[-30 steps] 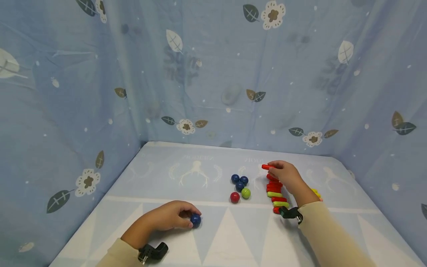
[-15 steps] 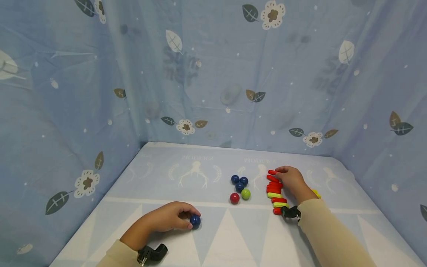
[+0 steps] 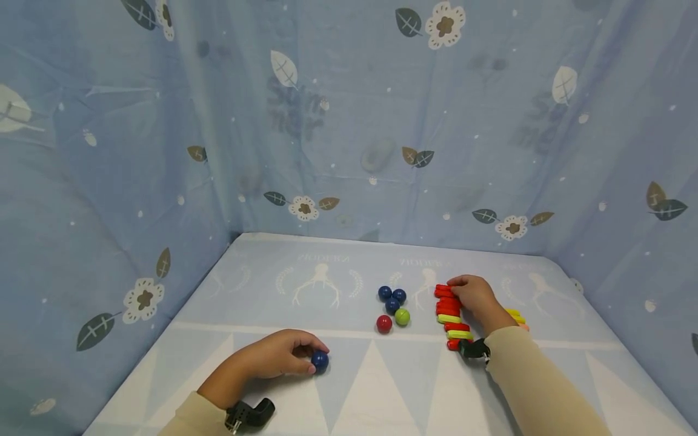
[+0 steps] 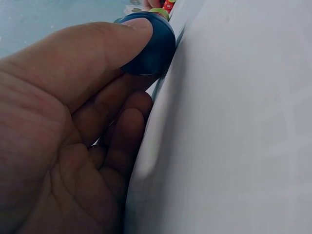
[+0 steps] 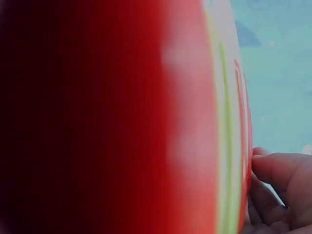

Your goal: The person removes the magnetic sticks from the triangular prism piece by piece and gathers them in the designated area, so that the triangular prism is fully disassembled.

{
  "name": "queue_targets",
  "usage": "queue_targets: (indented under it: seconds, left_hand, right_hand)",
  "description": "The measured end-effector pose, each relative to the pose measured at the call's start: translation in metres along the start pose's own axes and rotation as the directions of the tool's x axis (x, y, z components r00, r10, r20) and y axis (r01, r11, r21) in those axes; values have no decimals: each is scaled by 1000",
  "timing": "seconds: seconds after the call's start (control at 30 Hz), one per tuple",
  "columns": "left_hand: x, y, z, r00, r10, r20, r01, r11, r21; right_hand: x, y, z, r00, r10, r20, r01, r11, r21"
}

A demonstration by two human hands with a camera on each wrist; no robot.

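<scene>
In the head view my left hand (image 3: pixel 280 352) pinches a dark blue ball (image 3: pixel 320 361) between thumb and fingers, low at the tabletop. The left wrist view shows the thumb lying across that blue ball (image 4: pixel 151 48). My right hand (image 3: pixel 475 297) is at the far end of a row of short red and yellow-green sticks, its fingertips pinching the end of a red stick (image 3: pixel 443 287). A near red piece (image 5: pixel 190 122) fills much of the right wrist view, with the right hand (image 5: pixel 285 187) beyond it. The fingers partly hide the pinched stick.
Left of the row lie several blue balls (image 3: pixel 392 306), a red ball (image 3: pixel 384 324) and a green ball (image 3: pixel 402 317). Some yellow pieces (image 3: pixel 514 313) show behind the right forearm. Patterned blue curtains (image 3: pixel 349 121) stand around the table (image 3: pixel 272 278) at the back and sides.
My right hand has brought the red stick down and slightly nearer, from above the row's far end to beside the last red piece. My left hand and the blue ball have stayed put.
</scene>
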State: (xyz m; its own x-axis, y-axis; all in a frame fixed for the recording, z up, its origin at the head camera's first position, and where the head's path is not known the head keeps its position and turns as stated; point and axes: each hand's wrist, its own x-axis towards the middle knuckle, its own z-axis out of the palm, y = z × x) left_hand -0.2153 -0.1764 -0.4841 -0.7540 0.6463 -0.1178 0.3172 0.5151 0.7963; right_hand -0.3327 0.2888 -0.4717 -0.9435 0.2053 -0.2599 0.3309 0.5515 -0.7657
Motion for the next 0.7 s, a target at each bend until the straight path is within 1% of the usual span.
queue_targets:
  seconds: [0.17, 0.3, 0.43, 0.5, 0.6, 0.7]
  left_hand:
    - [1, -1, 0, 1000, 6, -6, -6, 1000, -3]
    - [1, -3, 0, 1000, 9, -9, -9, 1000, -6]
    - [3, -5, -1, 1000, 9, -8, -9, 1000, 6]
    - [4, -6, -1, 1000, 11, -11, -11, 1000, 16]
    - [4, -6, 0, 1000, 8, -17, -8, 1000, 29]
    - [3, -4, 2, 999, 18, -32, -16, 999, 44]
  right_hand:
    - [0, -1, -1, 1000, -15, 10, 15, 1000, -20]
    - [-9, -6, -3, 1000, -28, -2, 28, 998, -51]
    - [-32, -19, -5, 995, -85, -49, 80, 992, -96]
    - [-46, -25, -5, 991, -119, -65, 112, 989, -96]
    - [-67, -26, -2, 988, -146, -48, 143, 988, -56]
    - [-83, -20, 2, 989, -144, -25, 143, 989, -31]
